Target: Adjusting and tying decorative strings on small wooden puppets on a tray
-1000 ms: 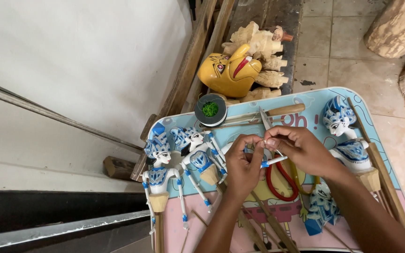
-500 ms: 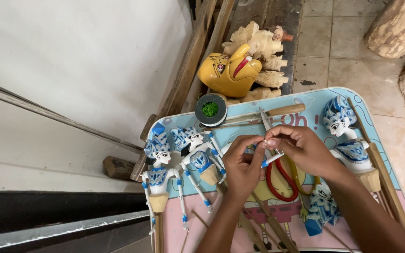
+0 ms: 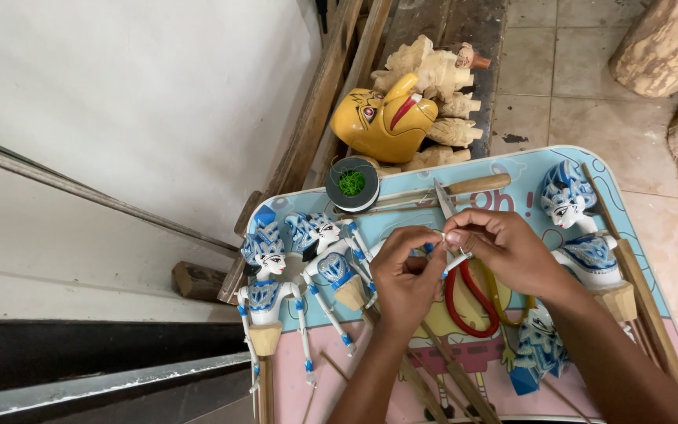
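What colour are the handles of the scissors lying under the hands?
Red; the scissor handles show as red loops just below the right hand in the head view.

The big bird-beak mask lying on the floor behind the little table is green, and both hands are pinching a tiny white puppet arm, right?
Not quite. The head view shows the beaked mask is yellow, not green. Left hand and right hand do pinch the small white puppet arm.

Whatever the two hands pinch between their fingertips is too small to make out. The left hand and right hand cover part of the red-handled scissors and a puppet arm. The tabletop runs off the bottom edge, cutting short the puppets' wooden rods.
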